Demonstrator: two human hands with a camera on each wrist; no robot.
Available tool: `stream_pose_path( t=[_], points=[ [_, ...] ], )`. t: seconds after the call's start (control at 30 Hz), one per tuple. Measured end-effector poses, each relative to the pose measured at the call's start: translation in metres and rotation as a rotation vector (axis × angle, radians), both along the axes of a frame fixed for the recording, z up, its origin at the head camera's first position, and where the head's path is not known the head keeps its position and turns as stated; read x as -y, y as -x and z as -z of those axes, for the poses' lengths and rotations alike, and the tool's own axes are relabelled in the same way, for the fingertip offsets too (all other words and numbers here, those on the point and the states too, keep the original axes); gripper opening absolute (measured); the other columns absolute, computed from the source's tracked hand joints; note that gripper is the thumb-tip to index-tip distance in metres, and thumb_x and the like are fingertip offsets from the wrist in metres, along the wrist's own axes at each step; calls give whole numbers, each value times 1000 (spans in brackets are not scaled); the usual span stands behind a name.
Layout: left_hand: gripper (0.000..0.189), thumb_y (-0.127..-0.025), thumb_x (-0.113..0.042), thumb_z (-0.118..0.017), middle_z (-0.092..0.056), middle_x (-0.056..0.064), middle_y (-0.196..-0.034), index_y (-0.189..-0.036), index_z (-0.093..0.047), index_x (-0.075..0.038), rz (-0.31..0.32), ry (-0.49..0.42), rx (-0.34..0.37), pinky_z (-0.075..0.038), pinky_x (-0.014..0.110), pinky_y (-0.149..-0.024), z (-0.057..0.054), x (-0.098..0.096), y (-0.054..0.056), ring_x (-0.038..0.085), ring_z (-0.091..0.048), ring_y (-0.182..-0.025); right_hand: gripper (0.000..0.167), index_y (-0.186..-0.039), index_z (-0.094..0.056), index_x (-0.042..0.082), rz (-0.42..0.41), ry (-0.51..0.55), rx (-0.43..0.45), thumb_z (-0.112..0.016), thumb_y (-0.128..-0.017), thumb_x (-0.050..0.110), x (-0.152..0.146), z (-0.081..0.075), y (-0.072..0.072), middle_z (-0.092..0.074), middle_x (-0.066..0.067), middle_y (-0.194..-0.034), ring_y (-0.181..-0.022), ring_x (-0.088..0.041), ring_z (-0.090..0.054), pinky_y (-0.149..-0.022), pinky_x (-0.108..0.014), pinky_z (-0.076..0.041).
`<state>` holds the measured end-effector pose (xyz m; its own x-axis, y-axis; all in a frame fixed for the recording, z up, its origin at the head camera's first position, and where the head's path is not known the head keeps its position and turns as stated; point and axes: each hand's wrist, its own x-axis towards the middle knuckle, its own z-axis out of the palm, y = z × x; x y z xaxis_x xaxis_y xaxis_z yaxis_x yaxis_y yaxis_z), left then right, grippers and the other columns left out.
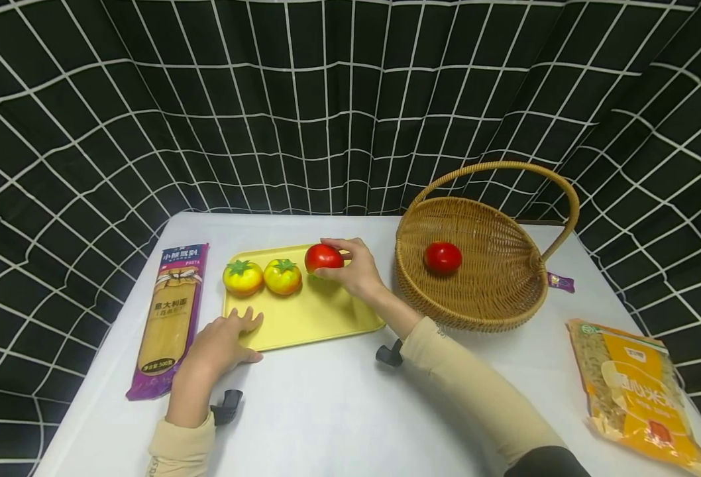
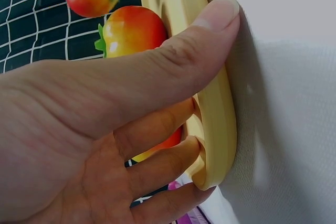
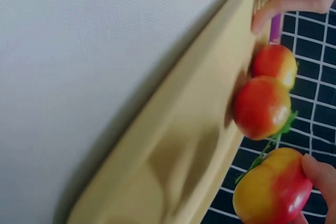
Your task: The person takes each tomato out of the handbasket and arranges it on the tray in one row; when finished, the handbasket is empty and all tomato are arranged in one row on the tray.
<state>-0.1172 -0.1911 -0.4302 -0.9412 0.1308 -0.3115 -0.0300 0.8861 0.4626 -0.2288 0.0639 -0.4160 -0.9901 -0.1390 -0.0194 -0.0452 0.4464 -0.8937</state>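
My right hand (image 1: 359,268) pinches a red and yellow toy tomato (image 1: 323,258) between thumb and fingers, over the back of the yellow tray (image 1: 326,324). In the right wrist view, the held tomato (image 3: 273,187) hangs with its green leaves toward the other two. Those two yellow-and-red tomatoes (image 1: 243,277) (image 1: 283,276) sit side by side at the tray's back left, leaves up. My left hand (image 1: 222,341) rests at the tray's front left corner, fingers spread. In the left wrist view, its thumb (image 2: 205,40) lies across the rim and its other fingertips touch the tray's edge.
At right stands a wicker basket (image 1: 476,298) with a tall arched handle, tilted toward me, a red tomato (image 1: 443,258) inside. A pasta packet (image 1: 168,311) lies left of the tray. An orange and clear food bag (image 1: 637,391) lies at the front right on the white table (image 1: 326,411).
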Motion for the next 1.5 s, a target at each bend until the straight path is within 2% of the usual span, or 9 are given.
stream_pose_path(
  t=[0.7, 1.0, 1.27, 1.5],
  points=[
    [77, -86, -21, -88, -35, 25, -168, -154, -54, -12, -3, 2, 9, -29, 75, -122, -3, -2, 0, 62, -29, -152, 60, -137, -73, 19, 22, -72, 41, -92, -81, 8, 15, 25, 0, -59, -16, -137, -123, -34, -58, -109, -49, -53],
    [77, -86, -21, -88, -34, 26, -168, -155, -54, -12, -9, 4, 15, -28, 75, -123, -3, -2, 0, 61, -28, -152, 69, -141, -70, 23, 24, -102, 56, -94, -78, 9, 14, 25, -2, -59, -14, -141, -128, -34, -52, -108, -53, -48],
    [76, -87, -21, -87, -34, 26, -168, -154, -54, -11, -6, 4, 4, -28, 76, -122, -2, -2, -1, 62, -28, -151, 71, -146, -64, 20, 15, -67, 34, -91, -82, 10, 4, 6, -2, -54, -17, -149, -135, -39, -50, -110, -51, -49],
    [75, -88, -21, -87, -34, 27, -168, -155, -54, -11, -7, 7, 8, -27, 76, -122, -2, -1, -2, 61, -28, -152, 72, -149, -61, 24, -14, -7, 6, -90, -83, 14, -13, -31, -7, -58, -10, -152, -139, -35, -53, -112, -51, -51]
  ],
)
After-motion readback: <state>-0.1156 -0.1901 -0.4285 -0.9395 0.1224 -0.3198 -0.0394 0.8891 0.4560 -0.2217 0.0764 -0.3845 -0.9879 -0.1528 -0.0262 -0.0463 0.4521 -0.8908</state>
